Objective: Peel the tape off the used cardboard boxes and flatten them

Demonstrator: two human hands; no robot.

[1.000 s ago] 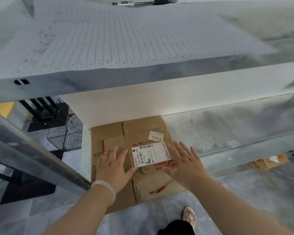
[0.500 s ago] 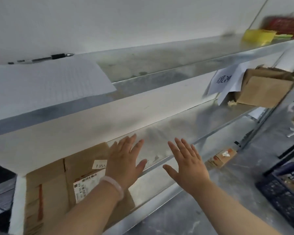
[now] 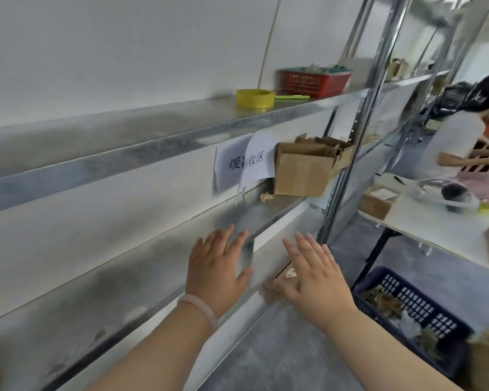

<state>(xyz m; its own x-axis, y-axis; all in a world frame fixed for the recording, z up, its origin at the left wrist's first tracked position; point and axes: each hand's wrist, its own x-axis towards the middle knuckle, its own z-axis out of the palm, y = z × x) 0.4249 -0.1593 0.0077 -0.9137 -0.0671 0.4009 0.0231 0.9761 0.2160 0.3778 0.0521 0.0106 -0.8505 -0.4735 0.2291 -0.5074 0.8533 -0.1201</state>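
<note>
Currently, item one: left hand (image 3: 218,270), pale bracelet (image 3: 199,306) at the wrist, fingers straight and spread, palm down, holding nothing. Item two: right hand (image 3: 315,280), likewise spread and empty, just beside the left at its 3 o'clock. Both hover at the front edge of the lower shelf (image 3: 124,277), a pose that reads as reaching along it for the next box rather than working one. Item three: used cardboard boxes (image 3: 302,172), flaps open, standing farther along that same shelf at 1 o'clock from the hands, well apart from them, beside a hanging paper sign (image 3: 256,162) that presumably marks this stretch as their holding spot. Item four: small cardboard piece (image 3: 287,273) on the floor, showing between the two hands; blur leaves it unclear whether it is flattened. Item five: blue crate (image 3: 424,309) at 4 o'clock, holding scraps, set near enough to serve, by my judgement, for peeled tape. Item six: yellow roll (image 3: 254,97) on the top shelf at 12 o'clock, apart from the work.
</note>
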